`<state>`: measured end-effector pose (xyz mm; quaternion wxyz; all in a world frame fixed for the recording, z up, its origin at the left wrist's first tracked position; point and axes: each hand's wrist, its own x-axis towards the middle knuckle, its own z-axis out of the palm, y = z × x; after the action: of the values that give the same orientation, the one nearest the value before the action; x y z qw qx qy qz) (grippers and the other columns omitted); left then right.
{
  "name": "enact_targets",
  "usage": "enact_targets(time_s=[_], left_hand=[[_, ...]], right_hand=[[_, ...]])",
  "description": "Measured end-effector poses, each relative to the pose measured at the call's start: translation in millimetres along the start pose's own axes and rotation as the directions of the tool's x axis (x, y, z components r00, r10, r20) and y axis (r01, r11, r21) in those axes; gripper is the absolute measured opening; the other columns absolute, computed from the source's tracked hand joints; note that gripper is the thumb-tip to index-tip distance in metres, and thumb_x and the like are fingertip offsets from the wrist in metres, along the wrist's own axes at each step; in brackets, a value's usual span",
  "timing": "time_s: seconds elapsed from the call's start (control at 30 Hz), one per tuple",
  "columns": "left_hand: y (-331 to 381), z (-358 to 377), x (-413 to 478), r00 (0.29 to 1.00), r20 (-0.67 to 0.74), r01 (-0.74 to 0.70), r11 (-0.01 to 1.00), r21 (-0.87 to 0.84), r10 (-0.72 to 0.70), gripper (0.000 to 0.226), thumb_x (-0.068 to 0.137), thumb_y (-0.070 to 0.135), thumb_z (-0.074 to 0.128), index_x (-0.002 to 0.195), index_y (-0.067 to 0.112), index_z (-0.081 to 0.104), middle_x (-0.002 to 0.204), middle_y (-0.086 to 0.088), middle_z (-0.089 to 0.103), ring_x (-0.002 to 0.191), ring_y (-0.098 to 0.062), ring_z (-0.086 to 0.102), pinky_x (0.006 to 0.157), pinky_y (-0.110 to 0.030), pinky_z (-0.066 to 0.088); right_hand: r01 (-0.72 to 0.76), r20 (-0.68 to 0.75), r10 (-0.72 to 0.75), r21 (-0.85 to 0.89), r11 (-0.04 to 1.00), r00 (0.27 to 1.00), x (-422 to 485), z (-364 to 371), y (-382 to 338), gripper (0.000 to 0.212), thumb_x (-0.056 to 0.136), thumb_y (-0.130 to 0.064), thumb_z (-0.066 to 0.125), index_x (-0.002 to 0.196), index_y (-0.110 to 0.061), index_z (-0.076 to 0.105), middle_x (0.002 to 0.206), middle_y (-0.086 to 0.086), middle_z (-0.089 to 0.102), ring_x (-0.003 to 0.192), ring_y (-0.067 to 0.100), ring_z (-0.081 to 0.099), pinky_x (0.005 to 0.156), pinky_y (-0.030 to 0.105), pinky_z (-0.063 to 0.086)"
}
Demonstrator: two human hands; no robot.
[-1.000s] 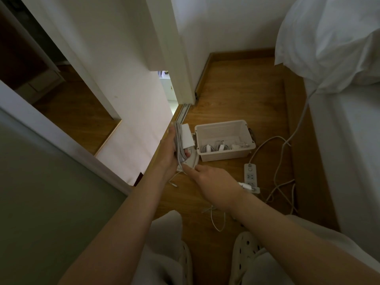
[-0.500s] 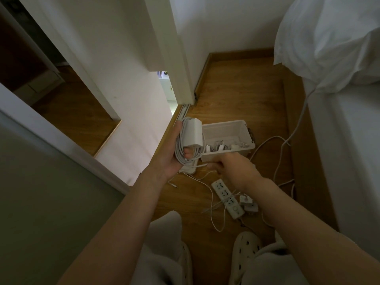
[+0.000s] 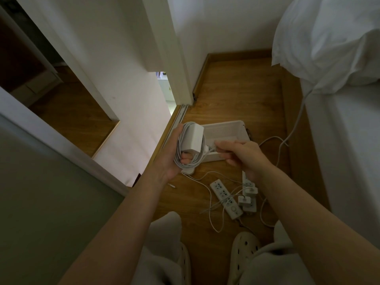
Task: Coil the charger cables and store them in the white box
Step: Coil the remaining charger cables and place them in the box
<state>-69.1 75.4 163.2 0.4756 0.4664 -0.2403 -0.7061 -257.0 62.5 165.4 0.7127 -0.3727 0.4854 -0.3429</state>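
1. Charger cable coil (image 3: pixel 186 162), wound round white adapter (image 3: pixel 193 138), is gripped in L hand (image 3: pixel 170 159); fingers curl through the loops.
2. R hand (image 3: pixel 244 157) pinches the coil's free end just beside adapter. Plug tip blurred, type not legible.
3. White box (image 3: pixel 226 128) on floor (image 3: pixel 236 89), directly behind both hands. Near wall and contents mostly hidden; poss. coils inside, cannot confirm.
4. Power strip (image 3: pixel 225 199) in full view; second strip (image 3: pixel 246 182) partly under R wrist, loose leads tangled between.
5. Clearance: door track (image 3: pixel 181 114) just L of box, bed (image 3: pixel 345 140) edge well to R, bare boards beyond box.
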Motion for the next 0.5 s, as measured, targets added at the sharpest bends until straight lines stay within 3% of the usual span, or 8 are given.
enact_targets(time_s=[0.13,0.23,0.4,0.5], left_hand=[[-0.6,5.3,-2.5,0.999,0.04,0.003,1.0,-0.016,-0.002,0.047,0.092,0.051,0.042,0.119,0.012,0.048,0.075,-0.006,0.058,0.044,-0.007,0.05,0.033,-0.013,0.037],[-3.8,4.2,0.9,0.999,0.041,0.015,1.0,0.011,-0.016,0.051,0.086,0.054,0.047,0.117,0.013,0.051,0.078,-0.007,0.057,0.045,-0.006,0.047,0.035,-0.011,0.034],[-9.7,10.2,-4.2,0.994,0.088,0.06,0.998,0.003,-0.06,0.039,0.094,0.047,0.04,0.113,0.015,0.053,0.079,-0.01,0.056,0.043,-0.009,0.054,0.033,-0.014,0.04],[-11.6,0.9,1.3,0.997,0.072,0.035,0.999,-0.024,-0.034,0.053,0.087,0.046,0.055,0.126,0.012,0.047,0.082,-0.009,0.057,0.047,-0.008,0.05,0.036,-0.013,0.039]], right_hand=[[-0.067,0.086,0.036,0.402,0.913,0.996,1.8,2.6,1.2,0.006,0.081,-0.012,0.068,0.079,-0.006,0.068,0.07,0.003,0.071,0.06,0.005,0.068,0.059,0.014,0.055],[-0.096,0.067,0.07,0.584,0.806,0.995,4.4,5.3,5.1,0.007,0.081,-0.011,0.069,0.076,-0.006,0.066,0.067,0.003,0.07,0.058,0.005,0.067,0.055,0.014,0.056],[-0.038,0.053,0.015,0.459,0.887,0.998,10.6,9.3,13.4,0.017,0.093,-0.021,0.053,0.086,-0.009,0.063,0.076,0.002,0.066,0.068,0.006,0.065,0.056,0.016,0.054],[-0.01,-0.02,0.015,0.272,0.962,1.0,9.4,11.3,15.3,0.022,0.099,-0.017,0.043,0.102,-0.007,0.063,0.073,0.0,0.056,0.065,0.007,0.053,0.06,0.017,0.051]])
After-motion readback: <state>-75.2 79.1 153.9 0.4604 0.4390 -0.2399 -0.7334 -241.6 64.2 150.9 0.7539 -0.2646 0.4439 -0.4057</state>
